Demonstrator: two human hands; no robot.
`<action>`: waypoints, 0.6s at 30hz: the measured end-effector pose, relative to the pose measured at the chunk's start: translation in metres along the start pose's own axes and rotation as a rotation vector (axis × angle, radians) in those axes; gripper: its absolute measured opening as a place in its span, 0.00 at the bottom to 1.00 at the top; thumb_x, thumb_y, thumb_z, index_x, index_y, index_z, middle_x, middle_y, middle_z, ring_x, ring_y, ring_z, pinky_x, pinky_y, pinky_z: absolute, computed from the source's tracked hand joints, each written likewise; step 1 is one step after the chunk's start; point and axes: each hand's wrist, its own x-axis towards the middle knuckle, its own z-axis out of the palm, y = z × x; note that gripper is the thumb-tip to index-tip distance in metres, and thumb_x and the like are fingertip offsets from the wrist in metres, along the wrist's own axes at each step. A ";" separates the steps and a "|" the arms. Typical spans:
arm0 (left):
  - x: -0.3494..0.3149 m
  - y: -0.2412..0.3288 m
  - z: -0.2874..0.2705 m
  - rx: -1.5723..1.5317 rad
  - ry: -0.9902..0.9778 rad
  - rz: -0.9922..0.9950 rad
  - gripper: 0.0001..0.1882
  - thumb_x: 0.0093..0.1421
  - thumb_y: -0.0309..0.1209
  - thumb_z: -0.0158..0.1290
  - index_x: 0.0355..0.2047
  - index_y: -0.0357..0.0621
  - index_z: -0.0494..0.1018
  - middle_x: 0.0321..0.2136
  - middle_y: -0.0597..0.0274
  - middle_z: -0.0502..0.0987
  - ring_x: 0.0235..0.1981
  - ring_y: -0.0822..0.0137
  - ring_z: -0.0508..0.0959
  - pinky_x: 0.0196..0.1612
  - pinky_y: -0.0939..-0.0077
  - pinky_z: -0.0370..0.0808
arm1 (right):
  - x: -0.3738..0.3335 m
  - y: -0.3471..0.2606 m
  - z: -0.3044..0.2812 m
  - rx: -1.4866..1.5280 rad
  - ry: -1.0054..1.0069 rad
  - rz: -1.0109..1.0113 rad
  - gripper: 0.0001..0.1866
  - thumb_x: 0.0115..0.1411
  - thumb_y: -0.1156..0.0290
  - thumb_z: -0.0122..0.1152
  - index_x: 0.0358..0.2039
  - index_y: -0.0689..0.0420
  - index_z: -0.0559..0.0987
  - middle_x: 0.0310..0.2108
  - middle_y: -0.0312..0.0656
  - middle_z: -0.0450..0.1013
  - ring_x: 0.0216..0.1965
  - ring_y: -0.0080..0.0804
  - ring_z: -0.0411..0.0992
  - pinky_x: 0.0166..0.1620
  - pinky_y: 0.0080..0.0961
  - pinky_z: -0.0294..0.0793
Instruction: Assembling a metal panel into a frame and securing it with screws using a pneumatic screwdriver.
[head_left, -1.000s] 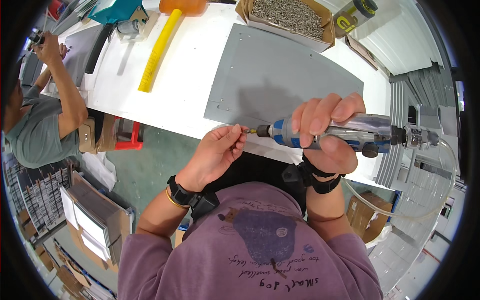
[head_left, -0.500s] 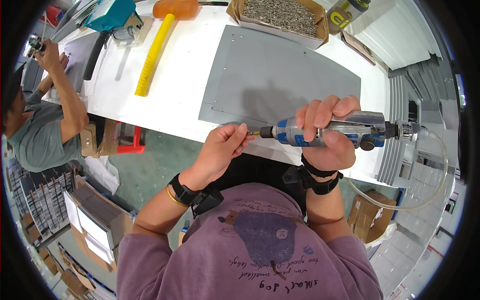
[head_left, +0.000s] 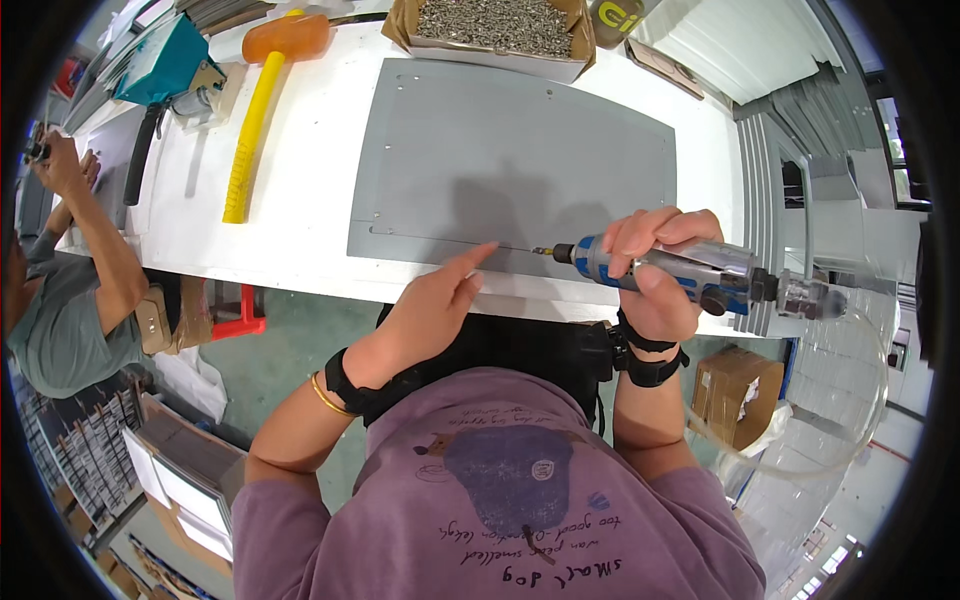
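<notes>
One screwdriver (head_left: 668, 268), one panel (head_left: 520, 165), seemingly.

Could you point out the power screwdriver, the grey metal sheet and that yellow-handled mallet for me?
power screwdriver (head_left: 665, 268): head view, on its blue and silver body, just beside the gripping fingers.
grey metal sheet (head_left: 520, 150): head view, on its bare middle.
yellow-handled mallet (head_left: 247, 140): head view, midway along the yellow handle.

Lighting: bright, even, from overhead. Shadows: a soft dark patch is cast on the flat grey metal panel (head_left: 520, 160), above the hands. Glare: mild wash on the white worktop (head_left: 310, 200); window at the right edge is overexposed. Focus: centre sharp. Distortion: strong fisheye curvature; straight edges are bent toward the rim. Periphery: black circular vignette.
</notes>
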 end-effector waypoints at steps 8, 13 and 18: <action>0.010 0.010 0.009 0.514 -0.125 0.110 0.27 0.61 0.28 0.41 0.60 0.45 0.49 0.12 0.52 0.69 0.17 0.51 0.72 0.21 0.63 0.67 | -0.007 0.003 -0.007 -0.117 -0.004 -0.027 0.15 0.46 0.85 0.56 0.35 0.60 0.66 0.28 0.49 0.71 0.26 0.32 0.71 0.34 0.30 0.73; 0.010 0.009 0.013 0.713 -0.123 0.156 0.31 0.56 0.23 0.44 0.60 0.41 0.49 0.13 0.54 0.71 0.16 0.56 0.73 0.21 0.65 0.69 | -0.006 0.005 -0.007 -0.101 -0.019 -0.029 0.15 0.46 0.86 0.54 0.35 0.61 0.66 0.28 0.49 0.71 0.26 0.32 0.71 0.33 0.29 0.73; 0.011 0.009 0.012 0.783 -0.105 0.198 0.37 0.47 0.17 0.44 0.60 0.38 0.49 0.13 0.56 0.70 0.15 0.58 0.72 0.20 0.67 0.69 | -0.004 0.007 -0.007 -0.093 -0.020 -0.021 0.15 0.46 0.86 0.55 0.35 0.61 0.67 0.28 0.50 0.72 0.26 0.32 0.71 0.31 0.27 0.73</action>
